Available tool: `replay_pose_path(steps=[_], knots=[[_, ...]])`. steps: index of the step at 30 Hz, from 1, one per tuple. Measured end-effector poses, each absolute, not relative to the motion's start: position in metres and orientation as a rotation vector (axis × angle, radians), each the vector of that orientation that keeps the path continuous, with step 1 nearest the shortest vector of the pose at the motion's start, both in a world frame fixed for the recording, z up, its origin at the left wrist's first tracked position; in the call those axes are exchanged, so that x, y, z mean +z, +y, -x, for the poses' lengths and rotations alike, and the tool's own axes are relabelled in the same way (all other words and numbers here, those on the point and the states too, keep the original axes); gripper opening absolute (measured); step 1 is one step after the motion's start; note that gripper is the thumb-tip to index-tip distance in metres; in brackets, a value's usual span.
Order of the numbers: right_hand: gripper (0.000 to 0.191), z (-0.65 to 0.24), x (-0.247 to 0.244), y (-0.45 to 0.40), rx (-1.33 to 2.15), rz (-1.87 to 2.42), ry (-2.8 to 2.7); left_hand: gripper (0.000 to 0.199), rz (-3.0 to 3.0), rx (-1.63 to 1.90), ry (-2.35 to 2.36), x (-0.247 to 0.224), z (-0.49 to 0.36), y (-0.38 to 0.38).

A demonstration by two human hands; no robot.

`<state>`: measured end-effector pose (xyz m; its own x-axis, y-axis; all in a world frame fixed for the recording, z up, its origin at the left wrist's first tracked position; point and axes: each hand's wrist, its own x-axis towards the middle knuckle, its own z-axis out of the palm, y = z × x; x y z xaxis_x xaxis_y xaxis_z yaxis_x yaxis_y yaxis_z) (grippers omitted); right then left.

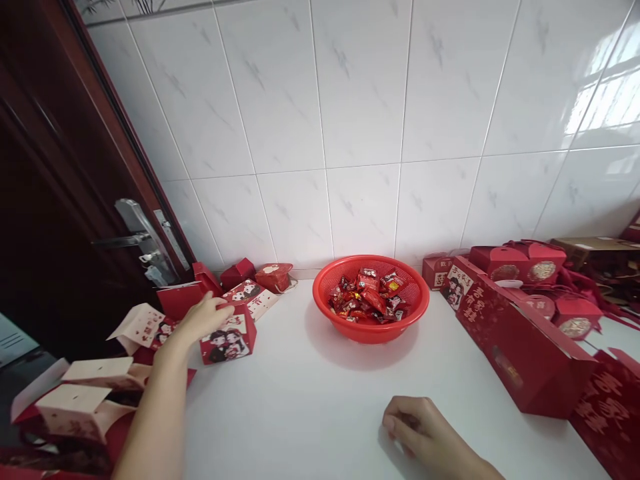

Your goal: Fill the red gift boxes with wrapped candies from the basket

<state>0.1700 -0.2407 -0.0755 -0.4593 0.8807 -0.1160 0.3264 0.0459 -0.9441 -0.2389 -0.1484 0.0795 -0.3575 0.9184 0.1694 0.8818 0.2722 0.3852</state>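
Note:
My left hand [204,320] reaches to a small red box [229,340] printed with a cartoon couple, at the left of the white table. Its fingers bend over the box's upper left edge, and the thumb side is towards the box top; whether they grip it is hard to see. My right hand [417,427] rests near the front of the table, its fingers curled loosely, with nothing visible in them. Between and beyond the hands stands a red plastic basket [371,335] holding wrapped candies [370,293].
Open red and cream boxes [85,400] crowd the left edge beside a dark door [45,167]. More small boxes [239,272] sit by the tiled wall [360,100]. Along the right, a long red box [515,347] stands before several round-topped red boxes [575,317].

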Motion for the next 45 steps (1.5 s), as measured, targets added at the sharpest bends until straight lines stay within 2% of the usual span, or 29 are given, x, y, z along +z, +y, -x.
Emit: replay_pose_path(steps=[4,9,14,19,25,32,37,45], knots=[[0.034,-0.171,-0.078,-0.238,1.432,1.200,-1.749,0.020,-1.789,0.529,2.301,0.088,0.217,-0.154],[0.045,-0.167,-0.073,-0.230,1.399,1.157,-1.635,0.030,-2.074,0.630,1.945,0.091,0.167,-0.164],[0.051,-0.153,-0.030,-0.211,1.152,1.011,-1.662,0.025,-2.264,0.640,1.491,0.087,0.091,-0.178],[0.046,-0.142,0.013,-0.191,0.845,1.000,-1.613,0.024,-2.392,0.635,1.344,0.082,0.050,-0.185],[0.054,-0.147,0.010,-0.185,0.870,0.959,-1.767,0.028,-2.257,0.462,1.336,0.085,0.062,-0.189],[0.060,-0.146,0.007,-0.183,1.223,0.892,-1.827,0.042,-2.043,0.257,1.341,0.085,0.085,-0.183],[0.063,-0.150,0.008,-0.181,1.418,0.927,-1.825,0.050,-1.847,0.204,1.131,0.074,0.091,-0.168],[0.061,-0.167,0.036,-0.165,1.220,0.924,-2.002,0.050,-1.832,0.373,1.100,0.071,0.086,-0.164]])
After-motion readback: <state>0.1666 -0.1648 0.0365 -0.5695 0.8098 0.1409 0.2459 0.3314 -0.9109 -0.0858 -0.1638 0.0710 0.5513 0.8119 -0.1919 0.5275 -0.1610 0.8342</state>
